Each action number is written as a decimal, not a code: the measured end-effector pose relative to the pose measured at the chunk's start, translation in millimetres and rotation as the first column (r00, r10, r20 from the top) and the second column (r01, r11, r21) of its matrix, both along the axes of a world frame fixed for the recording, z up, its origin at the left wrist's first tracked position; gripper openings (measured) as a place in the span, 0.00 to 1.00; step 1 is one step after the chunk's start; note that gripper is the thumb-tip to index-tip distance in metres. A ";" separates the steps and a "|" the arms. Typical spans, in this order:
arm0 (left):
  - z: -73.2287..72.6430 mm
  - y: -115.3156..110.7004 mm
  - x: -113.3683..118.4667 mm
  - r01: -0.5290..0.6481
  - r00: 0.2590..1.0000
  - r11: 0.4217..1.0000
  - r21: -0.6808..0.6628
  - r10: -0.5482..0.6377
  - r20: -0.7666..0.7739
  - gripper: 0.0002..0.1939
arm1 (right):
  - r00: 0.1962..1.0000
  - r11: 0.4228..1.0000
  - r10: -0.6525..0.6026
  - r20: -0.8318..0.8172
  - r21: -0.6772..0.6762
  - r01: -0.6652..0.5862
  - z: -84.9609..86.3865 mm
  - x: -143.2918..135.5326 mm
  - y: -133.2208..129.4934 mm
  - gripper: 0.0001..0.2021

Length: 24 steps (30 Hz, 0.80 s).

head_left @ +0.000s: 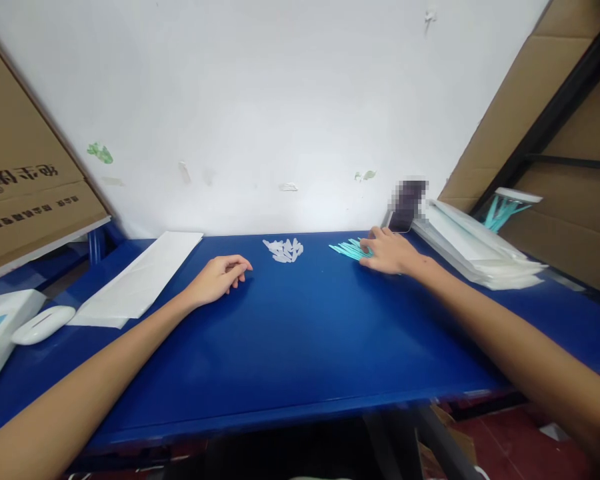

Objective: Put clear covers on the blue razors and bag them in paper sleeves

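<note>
On the blue table [300, 347] lies a small pile of whitish translucent pieces [285, 251], close to the wall. To its right is a bunch of thin turquoise sticks [351, 249]. My right hand [387, 251] rests over the right end of these sticks, fingers curled around that end; whether one is gripped is hidden. Left of the whitish pile, my left hand [223, 278] hovers low over the table with fingers curled together, and nothing shows in it.
White sheets [145, 277] and a white oval case [44, 325] lie at left, beside a white box [3, 333]. At right are stacked white bags [480, 250], a phone [401, 217] against the wall and a container [510, 203] of turquoise sticks. Cardboard [30, 160] stands at left.
</note>
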<state>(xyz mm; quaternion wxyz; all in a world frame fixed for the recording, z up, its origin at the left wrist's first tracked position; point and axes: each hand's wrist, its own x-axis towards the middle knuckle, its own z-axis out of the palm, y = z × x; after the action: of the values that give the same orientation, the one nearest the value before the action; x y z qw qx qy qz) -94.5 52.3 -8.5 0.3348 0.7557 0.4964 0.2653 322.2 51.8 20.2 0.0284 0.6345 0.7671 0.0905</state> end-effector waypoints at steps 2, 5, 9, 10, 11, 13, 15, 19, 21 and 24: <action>-0.1 -0.3 -0.6 0.003 1.000 1.000 0.006 -0.003 -0.011 0.18 | 0.999 0.999 0.042 0.034 0.004 -0.042 2.9 -5.8 4.6 0.19; 1.3 -2.3 -0.1 0.016 0.999 1.000 0.024 -0.015 -0.041 0.18 | 0.997 0.997 0.076 0.008 -0.015 -0.076 1.1 -17.5 1.4 0.17; 4.2 -6.7 4.3 0.054 0.988 0.990 0.131 -0.034 -0.149 0.19 | 0.979 0.980 0.193 -0.060 -0.045 -0.196 -5.8 -37.4 -18.1 0.14; 4.8 -8.0 5.7 0.064 0.983 0.984 0.168 -0.033 -0.182 0.19 | 0.970 0.971 0.231 -0.074 -0.049 -0.235 -7.0 -43.6 -24.3 0.14; 5.2 -9.3 7.1 0.077 0.976 0.977 0.201 -0.033 -0.215 0.19 | 0.959 0.960 0.269 -0.087 -0.053 -0.274 -7.9 -50.4 -30.6 0.14; 5.2 -11.5 9.4 0.122 0.961 0.961 0.249 -0.052 -0.271 0.18 | 0.931 0.935 0.343 -0.126 -0.051 -0.351 -8.7 -65.1 -42.3 0.13; 4.6 -12.9 11.0 0.169 0.949 0.945 0.279 -0.080 -0.305 0.17 | 0.888 0.902 0.414 -0.199 -0.041 -0.430 -8.7 -79.0 -51.6 0.12; 4.6 -14.7 13.0 0.182 0.943 0.929 0.322 -0.073 -0.323 0.16 | 0.824 0.854 0.429 -0.371 -0.131 -0.503 -8.4 -93.4 -59.3 0.10; 5.9 -16.6 14.4 0.166 0.945 0.927 0.337 -0.052 -0.323 0.16 | 0.817 0.849 0.395 -0.419 -0.172 -0.499 -8.0 -91.6 -59.2 0.10; 8.4 -21.3 18.2 0.161 0.942 0.919 0.361 -0.035 -0.333 0.16 | 0.815 0.851 0.381 -0.437 -0.178 -0.494 -5.5 -81.3 -58.2 0.14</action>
<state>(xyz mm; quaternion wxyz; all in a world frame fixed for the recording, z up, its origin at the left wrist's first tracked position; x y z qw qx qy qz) -76.3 31.0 -0.1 0.1089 0.8635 0.4436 0.2139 240.9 -6.4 14.6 -0.0544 0.4332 0.8883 -0.1424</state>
